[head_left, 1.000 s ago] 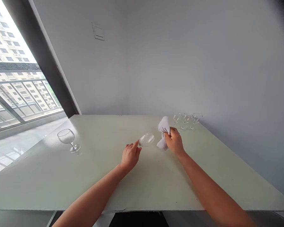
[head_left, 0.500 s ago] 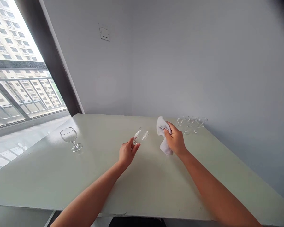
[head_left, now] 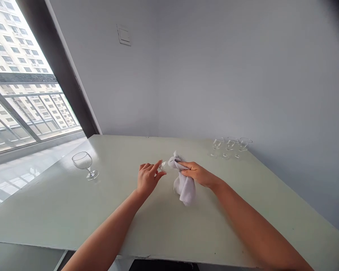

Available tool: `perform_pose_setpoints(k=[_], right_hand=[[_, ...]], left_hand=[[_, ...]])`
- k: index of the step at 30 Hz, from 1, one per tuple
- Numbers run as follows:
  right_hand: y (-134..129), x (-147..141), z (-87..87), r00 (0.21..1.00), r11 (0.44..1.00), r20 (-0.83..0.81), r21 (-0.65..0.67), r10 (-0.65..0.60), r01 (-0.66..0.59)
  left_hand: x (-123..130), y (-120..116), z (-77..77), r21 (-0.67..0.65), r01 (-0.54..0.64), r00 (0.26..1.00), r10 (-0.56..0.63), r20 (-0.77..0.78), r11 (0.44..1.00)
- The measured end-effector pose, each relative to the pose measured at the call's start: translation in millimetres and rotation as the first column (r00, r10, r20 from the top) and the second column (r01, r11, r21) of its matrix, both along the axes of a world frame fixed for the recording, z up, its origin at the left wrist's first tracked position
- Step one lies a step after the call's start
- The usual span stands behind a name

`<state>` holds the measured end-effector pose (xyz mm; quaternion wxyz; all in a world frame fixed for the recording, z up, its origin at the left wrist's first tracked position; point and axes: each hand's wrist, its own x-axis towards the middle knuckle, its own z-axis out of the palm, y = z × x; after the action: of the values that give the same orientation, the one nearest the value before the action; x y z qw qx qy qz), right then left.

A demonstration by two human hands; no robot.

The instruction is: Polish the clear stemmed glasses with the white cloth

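The pale tabletop [head_left: 73, 214] runs beneath the white cloth [head_left: 186, 190] on every side. Directly right of the cloth, the person's right hand [head_left: 197, 174] grips its upper part between thumb and fingers, letting a loose tail hang below. Just left of the cloth, the left hand [head_left: 148, 178] pinches a stemmed glass [head_left: 163, 166] with thumb and forefinger at its stem end; the other fingers curl behind. The glass is tipped over, its bowl end pointing from those fingertips to the cloth, which hides much of it; whether any cloth sits inside cannot be told. Well left of the cloth, a stemmed goblet [head_left: 83, 161] stands upright. Beyond the cloth to the right, three stemmed glasses [head_left: 232, 143] stand close together. Farther back, up and left of the cloth, are a wall switch [head_left: 124, 36] and a balcony railing [head_left: 22, 78].
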<state>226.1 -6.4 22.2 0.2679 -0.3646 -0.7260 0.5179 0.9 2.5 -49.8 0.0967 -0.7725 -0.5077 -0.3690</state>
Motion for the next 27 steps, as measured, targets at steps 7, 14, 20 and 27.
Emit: perform_pose_setpoints(k=[7, 14, 20, 27], right_hand=[[4, -9, -19.3, 0.974, 0.955, -0.182, -0.242, 0.131, -0.174], [3, -25, -39.8, 0.982, 0.983, -0.181, -0.181, -0.048, 0.015], [0, -8, -17.6, 0.975, 0.984, 0.131, -0.05, 0.177, -0.172], [14, -17, -38.3, 0.973, 0.926, -0.161, -0.365, -0.164, 0.096]], left_hand=[[2, -7, 4.2, 0.049, 0.053, 0.986, -0.045, -0.161, 0.997], [-3, -4, 4.2, 0.028, 0.11, 0.976, -0.103, -0.192, 0.994], [-10, -2, 10.7, -0.578, 0.356, 0.912, -0.409, 0.043, 0.734], [7, -11, 17.5, -0.225, 0.149, 0.973, -0.184, -0.143, 0.963]])
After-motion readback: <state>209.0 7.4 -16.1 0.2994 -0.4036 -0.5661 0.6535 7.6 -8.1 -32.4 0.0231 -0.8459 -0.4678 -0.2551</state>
